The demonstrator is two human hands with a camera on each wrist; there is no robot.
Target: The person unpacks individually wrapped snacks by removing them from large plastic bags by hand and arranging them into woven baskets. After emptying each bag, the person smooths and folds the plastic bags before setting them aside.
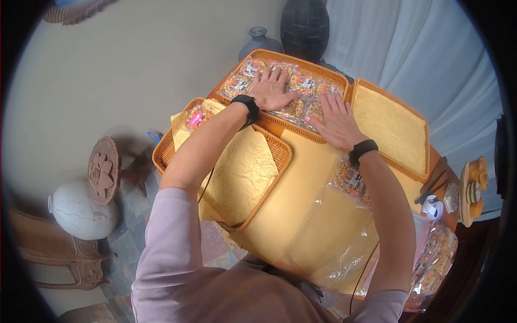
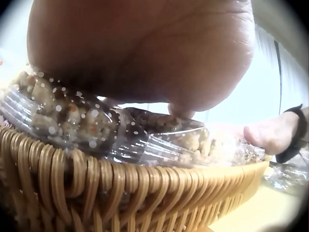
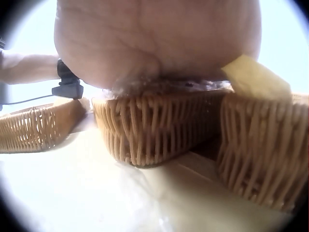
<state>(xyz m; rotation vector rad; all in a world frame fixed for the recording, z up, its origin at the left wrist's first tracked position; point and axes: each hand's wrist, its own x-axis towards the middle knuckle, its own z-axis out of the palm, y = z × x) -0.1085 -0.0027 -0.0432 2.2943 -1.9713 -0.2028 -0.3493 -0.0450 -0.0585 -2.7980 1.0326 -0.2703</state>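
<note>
Clear packets of nut snacks [image 1: 304, 83] fill a wicker basket [image 1: 328, 72] at the back of the table. The left hand [image 1: 272, 92] lies spread, palm down, on the packets in its left half. Over the right half, the right hand [image 1: 337, 121] rests with fingers extended. In the left wrist view, the left palm [image 2: 140, 53] is above shiny packets [image 2: 72, 118] that rise over the woven rim [image 2: 130, 179]. The right wrist view has the right palm [image 3: 159, 43] over packets at the rim of the same basket [image 3: 149, 125]; its fingertips are hidden there.
A paper-lined basket [image 1: 285, 156] with a pink-labelled packet [image 1: 196, 117] stands at left, another lined basket [image 1: 390, 126] at right. Loose packets [image 1: 349, 177] and clear plastic [image 1: 334, 253] lie near the right forearm. A tape roll [image 1: 432, 207] and more packets [image 1: 436, 258] are at far right.
</note>
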